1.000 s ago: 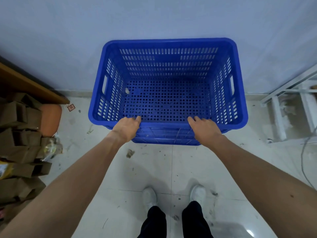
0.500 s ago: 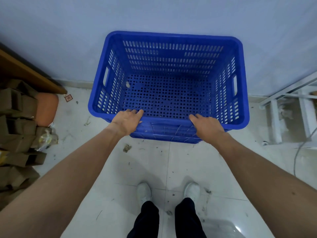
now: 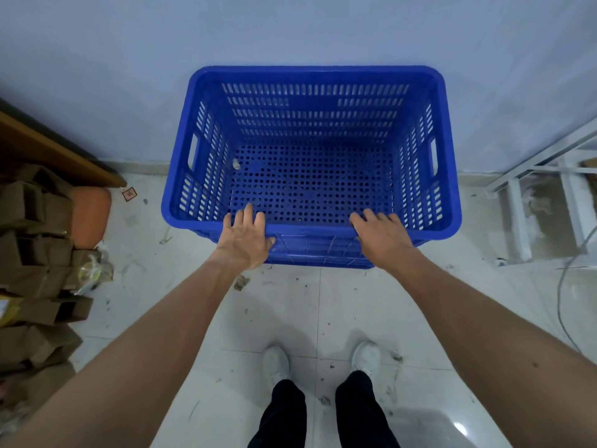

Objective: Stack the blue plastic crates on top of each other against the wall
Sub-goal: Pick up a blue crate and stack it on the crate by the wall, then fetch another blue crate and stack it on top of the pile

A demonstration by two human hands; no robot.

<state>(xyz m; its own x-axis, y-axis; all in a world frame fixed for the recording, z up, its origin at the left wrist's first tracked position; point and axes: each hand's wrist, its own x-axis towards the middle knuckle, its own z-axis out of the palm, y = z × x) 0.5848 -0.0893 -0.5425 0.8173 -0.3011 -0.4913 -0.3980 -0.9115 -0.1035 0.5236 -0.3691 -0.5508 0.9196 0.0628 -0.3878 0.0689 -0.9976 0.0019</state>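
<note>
Two hands are laid on the near rim of the large blue perforated plastic crate (image 3: 311, 150), which stands against the pale wall (image 3: 97, 59), seemingly atop another crate. The left hand (image 3: 245, 239) is spread flat, fingers over the edge; the right hand (image 3: 382, 237) likewise. Light, stiff, smooth plastic is judged; the slotted side handles would give the surest hold.

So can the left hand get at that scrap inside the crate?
Probably yes: the left hand rests on the near rim of the open crate, and nothing covers the scrap on its floor.
</note>
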